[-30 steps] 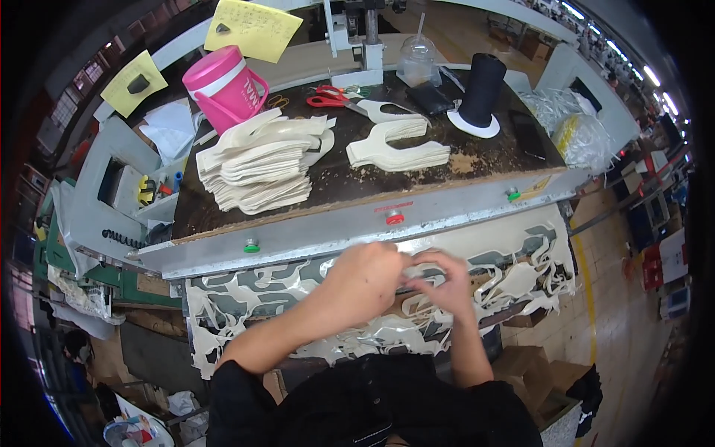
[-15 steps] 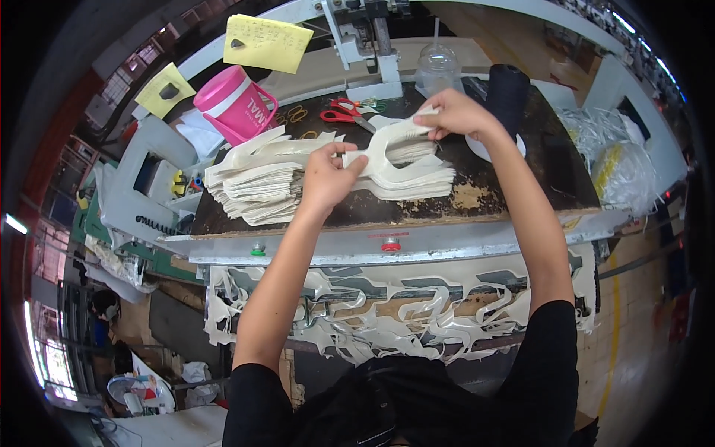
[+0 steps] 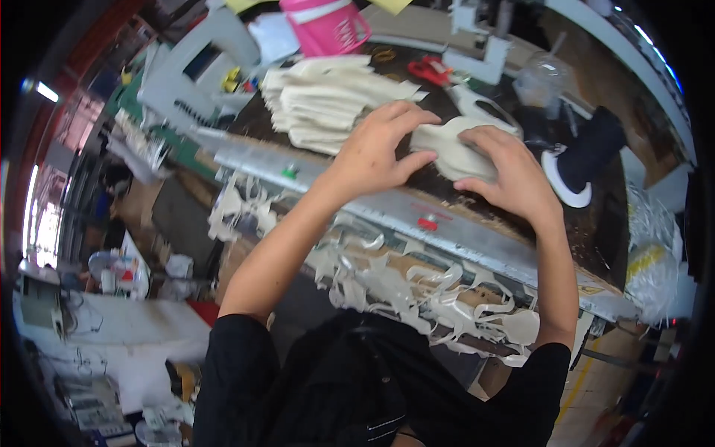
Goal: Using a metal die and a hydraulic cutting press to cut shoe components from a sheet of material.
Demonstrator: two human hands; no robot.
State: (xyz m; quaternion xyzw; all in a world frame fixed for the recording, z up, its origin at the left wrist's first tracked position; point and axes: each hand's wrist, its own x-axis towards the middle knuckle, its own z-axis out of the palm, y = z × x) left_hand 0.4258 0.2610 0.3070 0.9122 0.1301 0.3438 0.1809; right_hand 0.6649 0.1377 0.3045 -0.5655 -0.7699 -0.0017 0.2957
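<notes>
Factory workshop: cut-piece stack (image 3: pixel 324 97) beyond left hand (image 3: pixel 381 151), black spool (image 3: pixel 594 147) right of right hand (image 3: pixel 512 175); red machine button (image 3: pixel 427 222), cutout scraps (image 3: pixel 389 283) bodyward.

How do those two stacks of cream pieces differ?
The left stack looks bigger and more spread than the right stack. The right hand covers part of the right stack; the left hand hides the left stack's near corner. Both are cream and sit on the dark tabletop.

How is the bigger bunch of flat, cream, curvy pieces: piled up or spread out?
Piled up: the flat, cream, curvy pieces show many edges, one above another.
</notes>
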